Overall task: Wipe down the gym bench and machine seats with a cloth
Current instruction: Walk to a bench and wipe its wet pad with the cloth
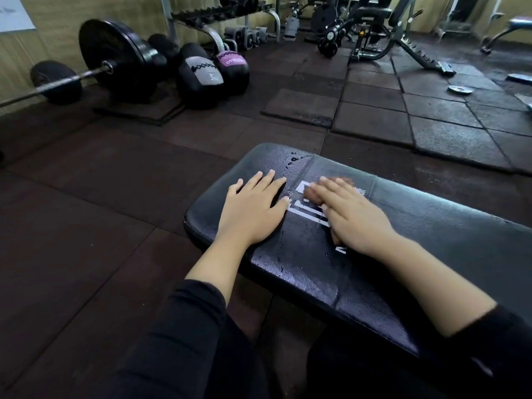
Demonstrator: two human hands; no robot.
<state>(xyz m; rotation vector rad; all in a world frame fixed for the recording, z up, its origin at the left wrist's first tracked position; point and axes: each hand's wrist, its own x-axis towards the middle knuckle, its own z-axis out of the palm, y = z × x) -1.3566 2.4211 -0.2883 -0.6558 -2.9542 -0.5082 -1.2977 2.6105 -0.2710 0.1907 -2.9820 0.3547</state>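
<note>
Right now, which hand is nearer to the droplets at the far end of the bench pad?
Left. The left hand lies flat on the bench, fingertips just short of the droplets. The right hand presses a brown cloth farther right, over the white logo.

Two hands, the left hand [253,210] and the right hand [354,217], lie on one padded counter [431,226]. At ten o'clock sit one barbell [57,82] and two medicine balls, one grey-panelled [200,82], one pink-panelled [231,70]. One small plate [460,89] lies at two o'clock.
</note>
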